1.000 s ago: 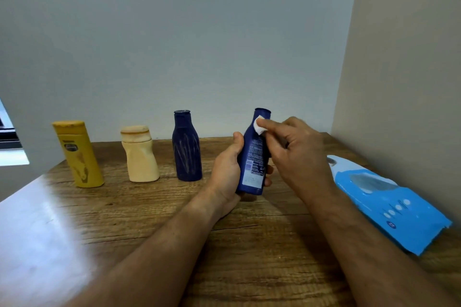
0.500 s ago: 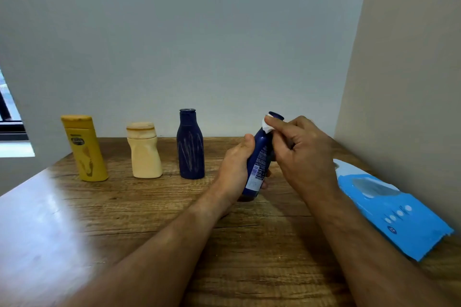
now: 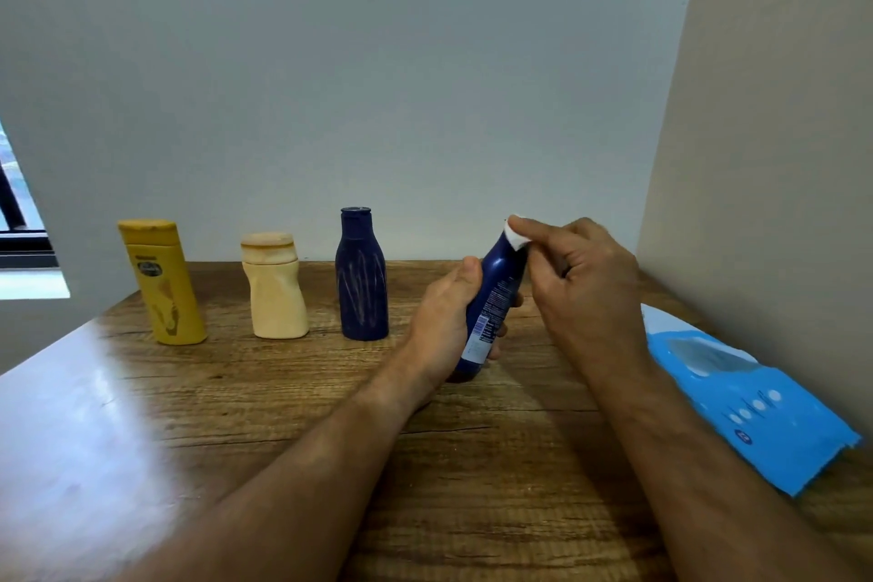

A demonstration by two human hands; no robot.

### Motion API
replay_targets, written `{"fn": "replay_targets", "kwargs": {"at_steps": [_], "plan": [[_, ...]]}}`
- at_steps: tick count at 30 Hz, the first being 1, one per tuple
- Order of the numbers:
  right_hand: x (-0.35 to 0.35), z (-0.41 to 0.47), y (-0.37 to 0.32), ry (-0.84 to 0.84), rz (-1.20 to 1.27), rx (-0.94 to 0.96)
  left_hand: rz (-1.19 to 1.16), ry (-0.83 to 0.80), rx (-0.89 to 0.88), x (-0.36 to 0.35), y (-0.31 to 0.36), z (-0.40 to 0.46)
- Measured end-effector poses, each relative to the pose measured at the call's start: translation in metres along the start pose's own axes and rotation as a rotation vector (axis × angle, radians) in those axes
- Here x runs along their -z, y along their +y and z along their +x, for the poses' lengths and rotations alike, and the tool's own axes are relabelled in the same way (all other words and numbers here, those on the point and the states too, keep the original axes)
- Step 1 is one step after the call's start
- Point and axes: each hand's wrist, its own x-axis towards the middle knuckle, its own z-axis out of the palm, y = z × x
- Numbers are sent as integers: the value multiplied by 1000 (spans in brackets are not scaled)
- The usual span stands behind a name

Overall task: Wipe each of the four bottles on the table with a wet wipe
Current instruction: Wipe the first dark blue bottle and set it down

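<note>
A: What has changed just now?

B: We have tipped the blue bottle further right, and the wipe has climbed to its cap. We judge this bottle nearly done.

A: And our hands?

B: Our left hand grips the bottle's lower half, mid-table. Our right hand pinches the wipe against the top, fingers curled.

A: The others?

B: Yellow bottle, cream bottle and navy bottle stand far left; the wipe pack lies right.
</note>
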Motion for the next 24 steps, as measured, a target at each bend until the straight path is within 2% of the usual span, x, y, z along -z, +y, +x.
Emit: {"fn": "replay_targets", "kwargs": {"at_steps": [2, 5, 7, 15, 17, 22, 24], "plan": [[1, -1, 0, -53, 13, 9, -32, 18, 25, -1, 1, -2], [-1, -6, -3, -257, 57, 54, -164, 66, 69, 1, 2, -1], [-3, -8, -3, -319, 79, 66, -207, 102, 51, 2, 1, 1], [-3, -2, 0, -47, 45, 20, -190, -22, 8, 0, 6, -4], [-3, -3, 0, -68, 46, 36, -228, -12, 11, -2, 8, -5], [-4, -8, 0, -329, 83, 118, -394, 162, 32, 0, 8, 2], [-6, -8, 1, -316, 56, 120, -416, 158, 35, 2, 8, 3]]}}
